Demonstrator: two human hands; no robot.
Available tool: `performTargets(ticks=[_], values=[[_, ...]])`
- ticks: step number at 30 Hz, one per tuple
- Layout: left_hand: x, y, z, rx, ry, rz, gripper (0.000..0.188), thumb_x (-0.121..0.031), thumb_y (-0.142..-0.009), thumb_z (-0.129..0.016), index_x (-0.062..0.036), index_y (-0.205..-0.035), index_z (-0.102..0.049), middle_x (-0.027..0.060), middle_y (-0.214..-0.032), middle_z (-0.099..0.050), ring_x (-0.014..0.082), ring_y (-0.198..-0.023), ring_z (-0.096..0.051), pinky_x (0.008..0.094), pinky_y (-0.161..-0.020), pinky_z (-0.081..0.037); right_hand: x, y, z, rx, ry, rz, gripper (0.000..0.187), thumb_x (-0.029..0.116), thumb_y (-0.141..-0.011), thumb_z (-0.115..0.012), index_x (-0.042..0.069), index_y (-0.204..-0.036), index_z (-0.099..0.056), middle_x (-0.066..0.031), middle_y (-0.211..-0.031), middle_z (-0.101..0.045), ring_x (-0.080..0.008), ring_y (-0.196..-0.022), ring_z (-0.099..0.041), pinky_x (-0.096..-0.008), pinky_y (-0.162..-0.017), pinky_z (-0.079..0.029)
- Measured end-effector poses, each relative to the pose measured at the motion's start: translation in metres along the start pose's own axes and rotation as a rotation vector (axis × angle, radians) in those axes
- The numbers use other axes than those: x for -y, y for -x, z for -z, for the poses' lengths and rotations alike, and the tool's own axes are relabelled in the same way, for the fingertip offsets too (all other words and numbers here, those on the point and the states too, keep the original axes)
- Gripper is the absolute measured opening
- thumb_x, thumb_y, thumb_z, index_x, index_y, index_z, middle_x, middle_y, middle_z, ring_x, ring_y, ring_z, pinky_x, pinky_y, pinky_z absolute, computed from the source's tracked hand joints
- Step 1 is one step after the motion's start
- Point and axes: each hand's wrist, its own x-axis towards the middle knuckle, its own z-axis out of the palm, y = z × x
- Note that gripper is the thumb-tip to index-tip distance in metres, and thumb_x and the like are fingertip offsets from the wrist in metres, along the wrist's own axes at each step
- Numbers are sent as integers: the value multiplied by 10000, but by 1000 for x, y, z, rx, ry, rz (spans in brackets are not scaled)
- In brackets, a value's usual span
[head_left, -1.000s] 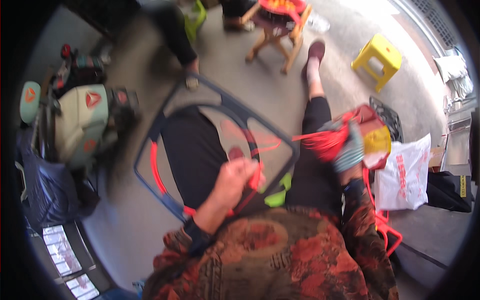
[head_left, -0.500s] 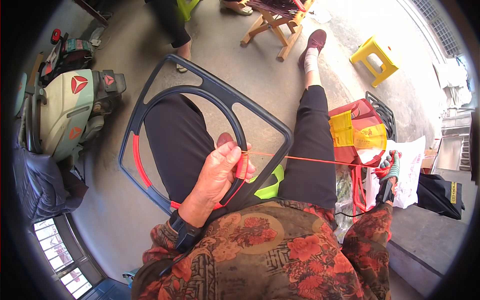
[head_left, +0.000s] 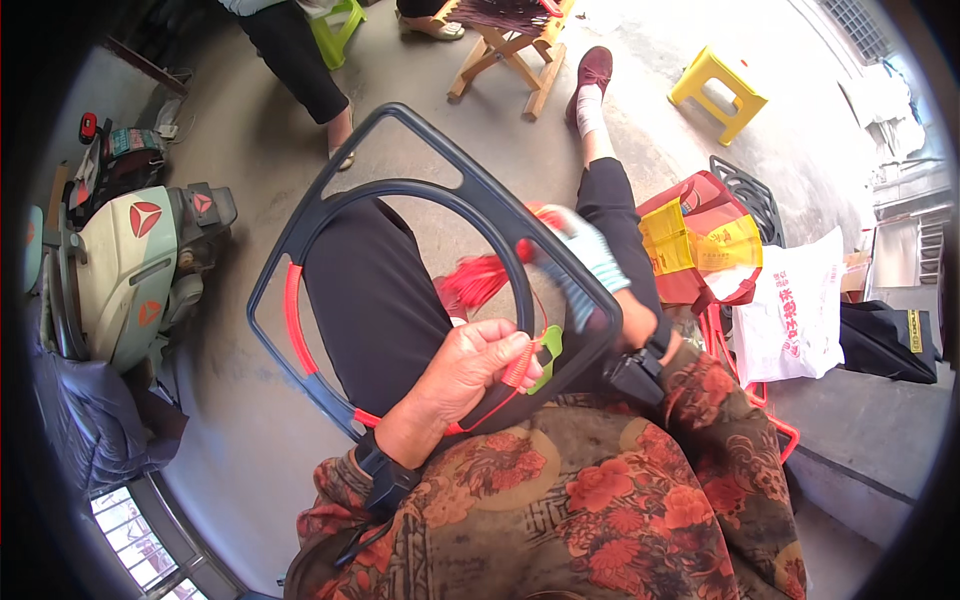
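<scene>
Dark frame (head_left: 400,150), half-wrapped in red cord (head_left: 292,315), gripped by both hands: left (head_left: 470,365), right (head_left: 590,270).

Red-and-brown floral sleeves; black trousers; black wrist straps; a pale blue glove on the right hand (head_left: 585,265).

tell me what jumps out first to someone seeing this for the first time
The big dark grey frame with a round opening lies across the person's lap at centre, part of its inner ring wrapped in red cord. The left hand grips its near edge, while the gloved right hand reaches through with a bundle of red cord. A yellow stool stands upper right.
</scene>
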Motion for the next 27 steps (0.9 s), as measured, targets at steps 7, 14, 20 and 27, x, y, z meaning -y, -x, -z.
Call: performTargets(ticks=[7,14,20,27], values=[[10,-5,-8,-119,177,-162,237,-167,-953,-630,-8,-1125,-591,68,-953,-651,171,-813,-656,320,-773,-549,-21,19,-25,608,-1039,-439,673,370,-979,-555,-49,-1439,-301,-162,-1106,-635,-214,-992,-644,-362,-1048,-420],[7,-3,4,31,16,-133,226,-147,-961,-623,51,-1068,-609,94,-901,-661,148,-789,-639,285,-724,-531,-6,14,-19,806,-606,-177,676,176,-837,-695,-7,-1389,-349,-41,-967,-589,-151,-968,-568,-322,-1003,-394],[0,0,7,-105,-23,-204,200,-182,-977,-600,15,-940,-598,113,-804,-677,150,-675,-649,280,-669,-551,-10,21,24,216,-124,-303,554,328,-862,-719,26,-1289,-536,-104,-1100,-653,-201,-984,-644,-367,-874,-528],[-2,4,15,-181,8,-165,224,-229,-969,-612,-5,-974,-606,132,-788,-684,192,-668,-659,308,-668,-553,10,74,181,-348,-669,77,271,320,-936,-641,51,-930,-606,-76,-856,-629,-257,-910,-626,-438,-923,-503]])
